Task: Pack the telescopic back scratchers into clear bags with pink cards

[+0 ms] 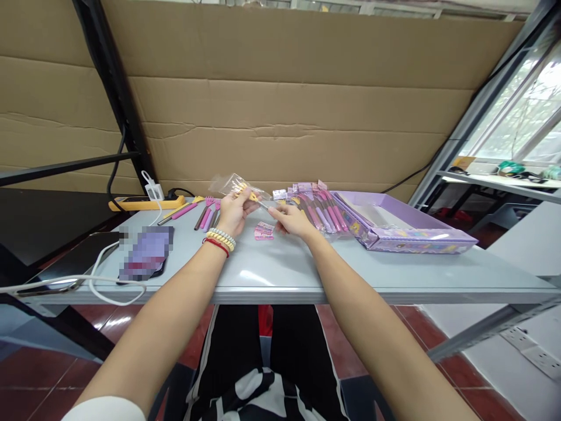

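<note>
Yellow-topped pen w/ clr bag tilts above tbl.

Both forearms reach forward, left hand and right hand close together, fingers pinched

The head camera looks forward and down from above and behind the fingers, moderately near, facing the cardboard beyond them; fine detail between them is perhaps too small to judge.

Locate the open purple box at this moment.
In the head view, the purple box sits on the right side of the table, just right of the bagged pink and purple pen-like sticks.
</note>
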A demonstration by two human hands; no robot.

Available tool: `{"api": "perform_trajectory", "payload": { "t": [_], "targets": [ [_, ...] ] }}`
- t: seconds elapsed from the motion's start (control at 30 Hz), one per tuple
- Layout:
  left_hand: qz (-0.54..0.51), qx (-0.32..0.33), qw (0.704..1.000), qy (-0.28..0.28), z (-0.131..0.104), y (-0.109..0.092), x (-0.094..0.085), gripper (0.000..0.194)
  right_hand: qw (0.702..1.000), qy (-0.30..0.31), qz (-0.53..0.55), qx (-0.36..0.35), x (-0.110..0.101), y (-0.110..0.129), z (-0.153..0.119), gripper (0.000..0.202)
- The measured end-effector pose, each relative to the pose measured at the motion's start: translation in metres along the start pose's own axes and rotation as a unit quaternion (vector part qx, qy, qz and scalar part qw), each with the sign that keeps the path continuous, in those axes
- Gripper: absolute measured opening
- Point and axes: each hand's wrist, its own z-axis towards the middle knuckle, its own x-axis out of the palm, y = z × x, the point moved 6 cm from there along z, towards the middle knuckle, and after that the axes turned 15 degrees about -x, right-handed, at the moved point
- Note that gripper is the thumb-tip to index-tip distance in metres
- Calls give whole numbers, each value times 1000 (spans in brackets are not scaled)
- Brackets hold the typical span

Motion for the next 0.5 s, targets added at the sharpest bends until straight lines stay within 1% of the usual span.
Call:
{"api": "perform_trajectory", "payload": {
  "t": [0.07, 0.13, 0.27, 0.33, 0.4, 0.5],
  "targets": [
    [-15, 12, 1000, -7, 0, -4, -3, 17, 1000, -10, -24, -7, -3, 1, 0, 47],
    [-16, 9, 1000, 0, 0, -4, -2, 16, 998, -38, -34, -32, -7, 4, 0, 46],
    [26, -35, 998, 38, -1, 8, 7, 12, 993, -94, -38, -68, -9, 8, -1, 46],
    [52, -60, 996, 45, -1, 15, 10, 12, 991, -109, -31, -78, -9, 10, -1, 45],
    [57, -67, 995, 34, 1, 17, 8, 11, 992, -103, 5, -69, -8, 9, 0, 42],
    [26, -43, 999, 3, 5, 8, 0, 11, 990, -59, 121, -37, -4, 5, 1, 37]
  ]
}}
